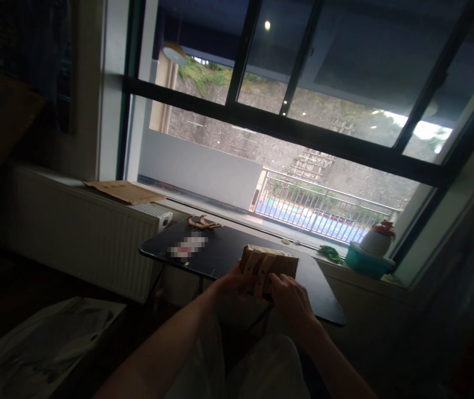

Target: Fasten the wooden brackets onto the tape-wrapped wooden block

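Observation:
I hold a small brown wooden model (268, 262), made of thin flat pieces, over the near edge of a black table (220, 252). My left hand (232, 284) grips its left side with curled fingers. My right hand (290, 299) closes on its lower right side. A few loose curved wooden pieces (202, 222) lie at the table's far left corner. A blurred white and red item (187, 246) lies on the table to the left of the model.
A white radiator (75, 235) stands at the left with a cardboard sheet (124, 191) on top. On the window sill at the right sit a teal tub (367, 260) with a white and red pot on it and a green item (329, 253). Crumpled paper (46, 338) lies lower left.

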Action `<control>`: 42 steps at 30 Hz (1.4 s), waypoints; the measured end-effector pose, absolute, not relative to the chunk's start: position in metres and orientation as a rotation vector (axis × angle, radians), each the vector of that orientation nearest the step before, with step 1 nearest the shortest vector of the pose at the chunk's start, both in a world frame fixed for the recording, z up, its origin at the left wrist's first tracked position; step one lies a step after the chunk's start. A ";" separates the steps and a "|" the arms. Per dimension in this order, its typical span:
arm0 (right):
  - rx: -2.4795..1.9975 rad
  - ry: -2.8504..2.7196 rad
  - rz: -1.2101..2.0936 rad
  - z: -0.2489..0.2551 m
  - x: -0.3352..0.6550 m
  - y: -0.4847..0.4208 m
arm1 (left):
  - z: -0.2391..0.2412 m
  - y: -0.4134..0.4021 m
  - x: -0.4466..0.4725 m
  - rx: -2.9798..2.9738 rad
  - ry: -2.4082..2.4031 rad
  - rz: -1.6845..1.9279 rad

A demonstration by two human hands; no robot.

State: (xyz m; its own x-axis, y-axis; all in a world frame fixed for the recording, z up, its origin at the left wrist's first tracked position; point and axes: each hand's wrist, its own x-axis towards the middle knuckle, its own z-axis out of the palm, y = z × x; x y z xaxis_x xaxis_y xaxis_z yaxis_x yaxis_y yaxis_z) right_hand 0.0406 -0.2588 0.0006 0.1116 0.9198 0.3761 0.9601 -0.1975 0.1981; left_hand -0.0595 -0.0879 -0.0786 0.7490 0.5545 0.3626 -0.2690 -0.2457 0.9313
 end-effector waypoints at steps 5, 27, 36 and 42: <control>-2.300 -1.950 -0.637 0.004 0.033 -0.258 | -0.079 -0.086 -0.057 1.655 0.231 0.786; -2.418 -1.590 -0.299 -0.004 0.042 -0.253 | -0.079 -0.086 -0.061 1.591 0.182 0.752; -2.400 -1.833 -0.413 0.019 0.024 -0.247 | -0.076 -0.086 -0.060 1.485 0.238 0.740; -2.372 -1.937 -0.357 0.028 0.029 -0.240 | -0.073 -0.091 -0.061 1.499 0.217 0.764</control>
